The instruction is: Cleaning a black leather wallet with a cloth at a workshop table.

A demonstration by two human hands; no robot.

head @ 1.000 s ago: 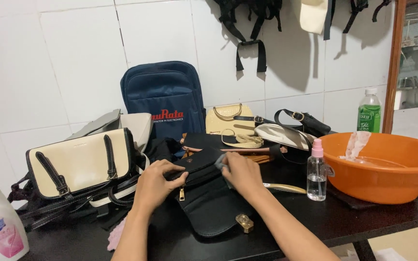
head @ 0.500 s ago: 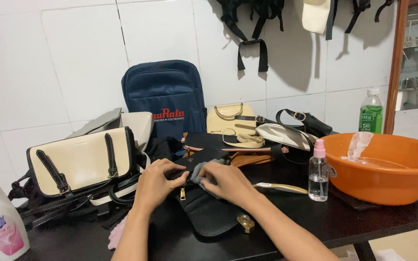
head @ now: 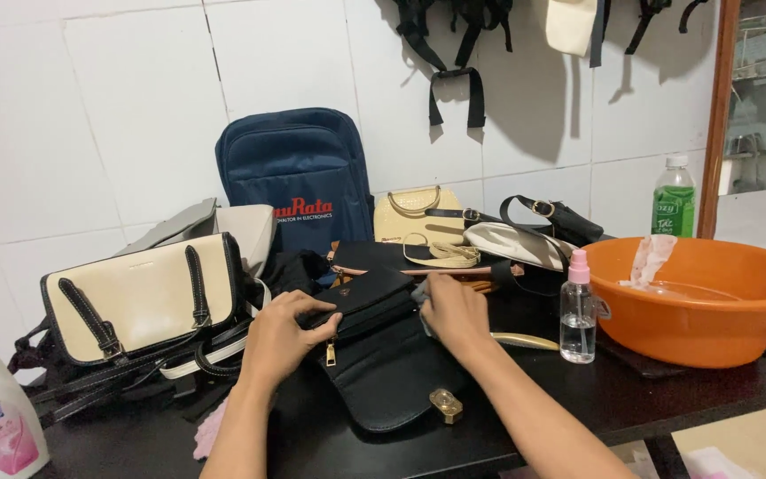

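Both hands (head: 290, 333) (head: 454, 310) on black purse (head: 383, 355) — orange basin (head: 711, 302) holds cloth (head: 649, 259).

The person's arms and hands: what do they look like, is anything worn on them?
Both forearms come up from the bottom edge, bare as far as the head view shows: no sleeves in view. The left hand and the right hand wear no gloves, and no ring, watch or bracelet can be made out. The fingernails look short and unpainted, though they are small in this view.
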